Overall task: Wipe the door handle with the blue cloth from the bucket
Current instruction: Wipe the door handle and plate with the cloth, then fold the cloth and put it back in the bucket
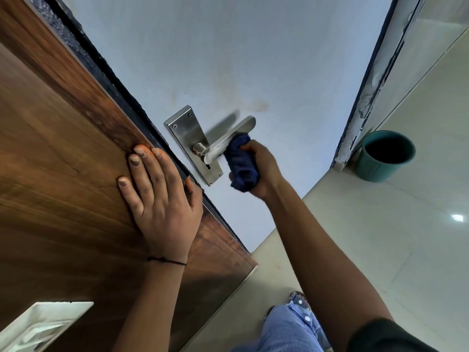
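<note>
A steel lever door handle [229, 138] on a steel backplate [185, 130] sticks out from the pale blue-white door face [228, 59]. My right hand [262, 171] is closed around a bunched dark blue cloth [241, 163], and the cloth presses against the underside of the lever near its middle. My left hand [157, 196] lies flat with fingers spread on the brown wooden panel [63, 161], its thumb at the dark door edge. A teal bucket [385, 156] stands on the floor at the right, by the foot of the door frame.
The dark door edge [121, 90] runs diagonally between the wooden panel and the pale face. A chipped door frame [368, 97] rises at the right. Glossy cream floor tiles [380, 250] spread below. My jeans-clad leg [291, 329] shows at the bottom. A white fitting [43, 323] sits bottom left.
</note>
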Tool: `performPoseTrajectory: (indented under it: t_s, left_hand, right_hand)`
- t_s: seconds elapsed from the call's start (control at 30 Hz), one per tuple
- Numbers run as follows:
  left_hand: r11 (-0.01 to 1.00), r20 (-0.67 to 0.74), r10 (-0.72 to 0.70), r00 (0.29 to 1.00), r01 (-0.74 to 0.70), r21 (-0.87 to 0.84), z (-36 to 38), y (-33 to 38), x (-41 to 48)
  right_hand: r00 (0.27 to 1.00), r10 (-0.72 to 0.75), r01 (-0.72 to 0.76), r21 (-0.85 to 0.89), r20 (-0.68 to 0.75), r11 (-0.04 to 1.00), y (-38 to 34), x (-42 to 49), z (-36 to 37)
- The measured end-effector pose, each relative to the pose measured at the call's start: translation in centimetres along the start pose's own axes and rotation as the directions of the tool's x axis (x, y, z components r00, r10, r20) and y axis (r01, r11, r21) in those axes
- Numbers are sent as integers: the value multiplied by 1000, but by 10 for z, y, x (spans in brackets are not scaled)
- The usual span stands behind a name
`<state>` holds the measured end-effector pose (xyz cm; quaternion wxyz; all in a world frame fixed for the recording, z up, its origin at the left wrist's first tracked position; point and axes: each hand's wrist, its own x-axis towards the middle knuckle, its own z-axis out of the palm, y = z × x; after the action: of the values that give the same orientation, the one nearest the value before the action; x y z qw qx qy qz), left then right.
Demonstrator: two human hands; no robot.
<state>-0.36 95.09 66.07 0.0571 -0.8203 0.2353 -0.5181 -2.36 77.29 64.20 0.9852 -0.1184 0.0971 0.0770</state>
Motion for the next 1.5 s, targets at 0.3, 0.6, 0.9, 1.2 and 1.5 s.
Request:
performPoseTrajectory:
  t_s: [0.3,0.6,0.9,1.2,1.5]
  left_hand:
    - [1000,85,-27,996,28,-2,-9,7,2]
    - [778,316,-88,945,263,-570,-28,86,9]
    - [-76,753,539,378,912,-403,-43,309,49]
    - [-72,595,765,247,951,-301,-77,532,115]
    - [-101,549,815,182,979,-176,-33,676,178]
  right_hand:
    - [902,-346,85,-679,-259,729,50,-4,9]
    - [764,-617,63,-930,-188,361,-9,-80,-26]
    - [426,-852,95,-922,-304,376,-162,-224,-112]
    - [326,-833,68,-868,-447,492,-332,-354,-172]
    - [414,-792,51,-857,-449,513,-493,-370,-223]
